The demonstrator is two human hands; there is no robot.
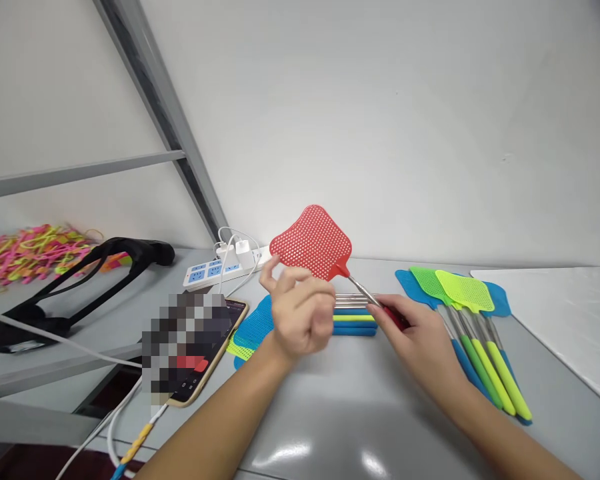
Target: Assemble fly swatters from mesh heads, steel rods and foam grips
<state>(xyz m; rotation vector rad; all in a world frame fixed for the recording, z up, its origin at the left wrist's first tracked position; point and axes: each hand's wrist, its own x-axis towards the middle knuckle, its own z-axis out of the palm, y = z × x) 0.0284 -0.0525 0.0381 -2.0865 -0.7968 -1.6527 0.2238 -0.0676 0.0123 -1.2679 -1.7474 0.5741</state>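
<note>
A red fly swatter (314, 243) with a perforated head and a metal shaft is held up, tilted to the left. My right hand (417, 333) is closed around its dark red handle. In front of the lower edge of the swatter's head is my left hand (303, 313), fingers loosely bent and partly apart, with nothing visible in them. One fingertip is at the head's lower left edge; contact is unclear. Behind my hands lies a stack of fly swatters (355, 328) with blue and yellow handles, their heads to the left, partly hidden by my left hand and forearm.
More swatters (473, 293) in blue, green and yellow lie fanned at right, beside a white board (570, 320). At left are a phone (205, 367) with a cable, a power strip (207, 272) with chargers, a black strap-like frame (115, 267) and a colourful pile (35, 253).
</note>
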